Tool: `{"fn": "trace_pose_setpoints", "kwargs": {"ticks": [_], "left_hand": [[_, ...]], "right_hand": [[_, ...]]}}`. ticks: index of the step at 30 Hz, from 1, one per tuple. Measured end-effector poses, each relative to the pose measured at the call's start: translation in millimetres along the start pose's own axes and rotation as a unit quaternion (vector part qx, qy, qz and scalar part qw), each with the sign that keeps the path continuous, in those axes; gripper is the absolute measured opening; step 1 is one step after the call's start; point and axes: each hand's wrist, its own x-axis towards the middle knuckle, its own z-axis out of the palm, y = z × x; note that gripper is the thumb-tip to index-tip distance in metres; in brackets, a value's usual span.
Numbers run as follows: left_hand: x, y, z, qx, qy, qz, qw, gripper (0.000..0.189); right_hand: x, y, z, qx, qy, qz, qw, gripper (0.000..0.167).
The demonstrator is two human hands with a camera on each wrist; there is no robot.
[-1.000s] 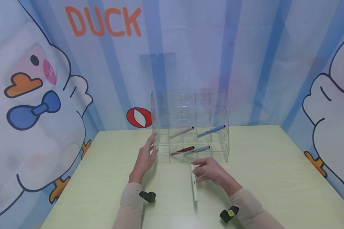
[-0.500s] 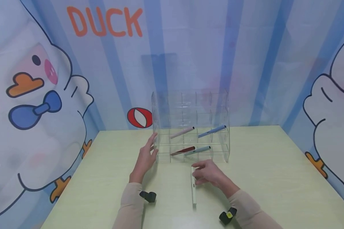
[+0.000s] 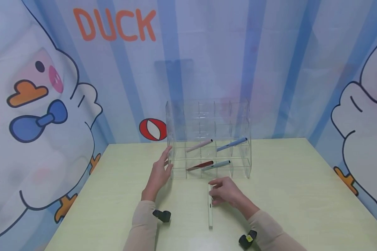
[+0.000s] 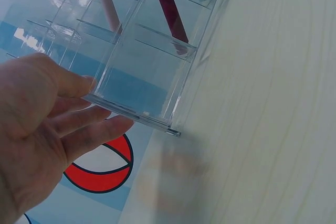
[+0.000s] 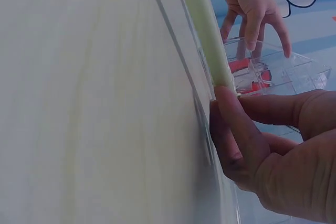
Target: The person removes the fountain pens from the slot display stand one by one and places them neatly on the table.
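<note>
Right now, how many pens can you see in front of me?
5. The clear rack holds a pink pen and a blue pen above, a red pen and a grey-blue pen below; your right hand pinches the pale green pen. I see no others.

Head view is showing soft light, table (image 3: 201, 240) shining near, rack (image 4: 131, 115) glinting; wrist views are looking dimmer.

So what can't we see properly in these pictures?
Pale green pen: in the right wrist view, the top edge cuts off one end and the right hand hides the other.
Dark red pen: the left wrist view's top edge cuts it off.
Red-and-white picture: the left hand covers part there.
Any writing on the blue pen: too small, head view.
</note>
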Motion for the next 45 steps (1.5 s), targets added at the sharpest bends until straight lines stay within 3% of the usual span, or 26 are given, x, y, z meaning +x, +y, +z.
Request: {"fn": "trace_pose_setpoints", "kwargs": {"ticks": [9, 45], "left_hand": [[0.3, 0.3, -1.2, -0.005, 0.002, 0.019, 0.9998, 0.076], [0.7, -2.3, -0.5, -0.007, -0.009, -0.006, 0.9999, 0.077]], "right_hand": [[2.5, 3, 4, -0.016, 0.006, -0.014, 0.9998, 0.046], [-1.4, -3, 11, -0.106, 0.027, -0.013, 0.9939, 0.045]]}}
